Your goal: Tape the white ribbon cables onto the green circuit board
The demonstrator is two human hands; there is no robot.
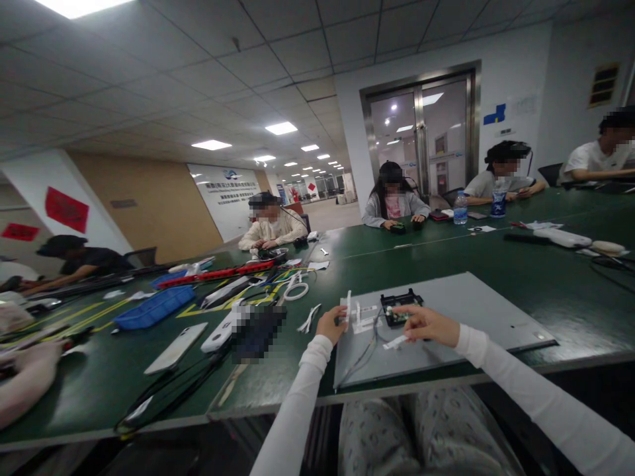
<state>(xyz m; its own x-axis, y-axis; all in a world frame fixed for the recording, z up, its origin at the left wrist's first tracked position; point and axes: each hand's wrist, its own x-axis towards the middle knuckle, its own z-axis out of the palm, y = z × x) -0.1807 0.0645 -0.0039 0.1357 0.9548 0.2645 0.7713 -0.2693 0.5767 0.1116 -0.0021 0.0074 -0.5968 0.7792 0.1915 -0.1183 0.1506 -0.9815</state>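
A flat grey panel (466,311) lies on the green table in front of me, with a black plastic frame holding a green circuit board (397,316) on it. My left hand (331,325) is at the panel's left edge, its fingers closed on an upright white tape strip (348,304). Over the panel, my right hand (432,326) reaches to the circuit board with its index finger. A second white strip (395,343) extends from its lower fingers, which look pinched on it. Thin grey wires (370,344) run between the hands, near white tape pieces (366,317) stuck on the panel.
Left of the panel lie white strips (309,318), a white tape roll (296,291), a white phone (176,348), a white handheld device (223,330) with black cables, and a blue tray (155,308). A co-worker's arm (30,377) rests at far left. Several people sit around the table.
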